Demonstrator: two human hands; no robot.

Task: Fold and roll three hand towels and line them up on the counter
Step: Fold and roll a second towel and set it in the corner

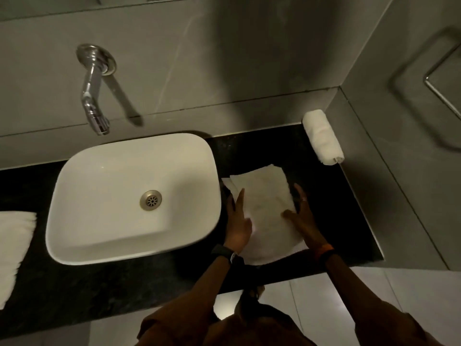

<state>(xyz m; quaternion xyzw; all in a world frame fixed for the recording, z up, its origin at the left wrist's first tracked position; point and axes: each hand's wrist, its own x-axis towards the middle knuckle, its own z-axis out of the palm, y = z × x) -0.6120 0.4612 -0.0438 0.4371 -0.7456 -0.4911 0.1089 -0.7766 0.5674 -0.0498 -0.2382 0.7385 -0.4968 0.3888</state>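
Both the left hand and right hand lie spread flat on the folded towel between sink and rolled towel; uneven far layers could give a crooked roll.
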